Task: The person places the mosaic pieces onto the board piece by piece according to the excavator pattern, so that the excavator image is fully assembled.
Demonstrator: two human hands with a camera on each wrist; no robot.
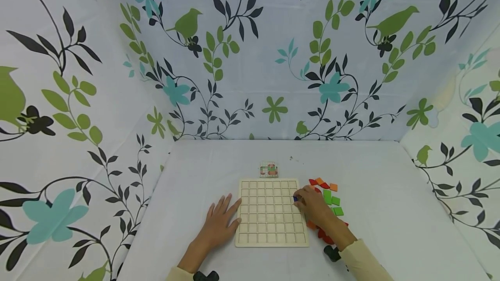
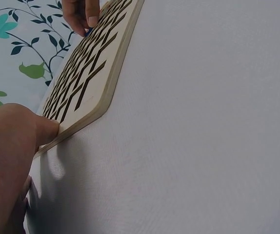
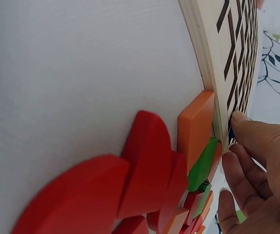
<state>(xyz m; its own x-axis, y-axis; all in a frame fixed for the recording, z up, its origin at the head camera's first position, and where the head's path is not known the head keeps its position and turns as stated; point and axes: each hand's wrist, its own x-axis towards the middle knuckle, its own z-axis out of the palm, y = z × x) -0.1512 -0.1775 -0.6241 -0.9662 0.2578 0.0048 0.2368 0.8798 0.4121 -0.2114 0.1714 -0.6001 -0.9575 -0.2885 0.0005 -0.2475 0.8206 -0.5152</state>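
A pale wooden board (image 1: 271,218) with a grid of grooved squares lies flat on the white table. My left hand (image 1: 218,224) rests at its left edge, fingers spread and thumb touching the rim; the left wrist view shows that thumb (image 2: 47,129) on the board's corner. At the board's right edge, my right hand (image 1: 315,206) pinches a small dark blue piece (image 1: 295,199) between thumb and fingers. Its exact shape is mostly covered by the fingertips. Beside that hand lie loose green pieces (image 1: 337,211), red pieces (image 3: 152,156) and orange pieces (image 3: 196,126).
Behind the board lies a small card (image 1: 268,169) with a coloured pattern under what looks like clear plastic. More orange pieces (image 1: 333,187) lie on the right. Patterned cloth (image 1: 250,77) hangs behind the table and on both sides.
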